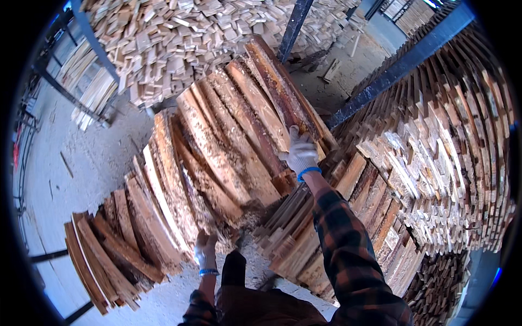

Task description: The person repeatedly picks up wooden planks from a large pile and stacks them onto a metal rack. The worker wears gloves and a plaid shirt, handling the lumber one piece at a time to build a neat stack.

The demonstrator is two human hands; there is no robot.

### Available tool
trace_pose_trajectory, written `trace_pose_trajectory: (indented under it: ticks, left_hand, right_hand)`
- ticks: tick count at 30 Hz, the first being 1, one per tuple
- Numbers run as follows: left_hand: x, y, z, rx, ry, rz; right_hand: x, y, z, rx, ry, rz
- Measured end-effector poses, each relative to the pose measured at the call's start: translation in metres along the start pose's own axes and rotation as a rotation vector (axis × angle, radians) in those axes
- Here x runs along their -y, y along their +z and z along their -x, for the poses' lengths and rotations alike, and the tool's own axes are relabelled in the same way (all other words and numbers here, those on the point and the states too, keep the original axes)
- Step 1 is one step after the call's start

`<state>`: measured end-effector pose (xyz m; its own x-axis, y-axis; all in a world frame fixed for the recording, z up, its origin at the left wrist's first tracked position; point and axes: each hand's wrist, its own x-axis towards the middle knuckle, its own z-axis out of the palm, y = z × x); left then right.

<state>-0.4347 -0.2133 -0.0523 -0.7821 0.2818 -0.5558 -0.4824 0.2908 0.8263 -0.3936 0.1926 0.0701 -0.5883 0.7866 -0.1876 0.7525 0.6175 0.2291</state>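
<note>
My right hand, in a white knit glove with a blue cuff, is closed on the near end of a bark-edged wooden board. That board lies on top of a pile of rough-sawn planks, sprinkled with sawdust. My left hand, gloved the same way, is low beside the near ends of the planks, fingers apart with nothing visible in them. Whether its fingertips touch the wood is hard to make out. Below my right forearm lies a second stack of boards.
A large heap of short wood pieces rises at the back. Tall stacked boards stand on the right, beside a slanting dark metal beam. Another metal post stands behind the plank pile. Grey concrete floor shows at left.
</note>
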Motion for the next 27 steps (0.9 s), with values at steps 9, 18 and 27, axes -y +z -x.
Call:
trace_pose_trajectory:
  ticks: [9,18,27]
  left_hand:
    - [-0.03,0.012,-0.024,0.138,-0.166,0.046]
    - [-0.178,0.145,-0.034,0.57,-0.271,0.495]
    - [-0.104,0.204,0.22,0.654,0.098,-0.026]
  right_hand:
    - [-0.011,-0.022,-0.07,0.204,-0.091,0.123]
    - [-0.01,0.005,0.165,0.482,-0.506,-1.368]
    - [-0.141,-0.031,0.289,0.201,0.04,-1.379]
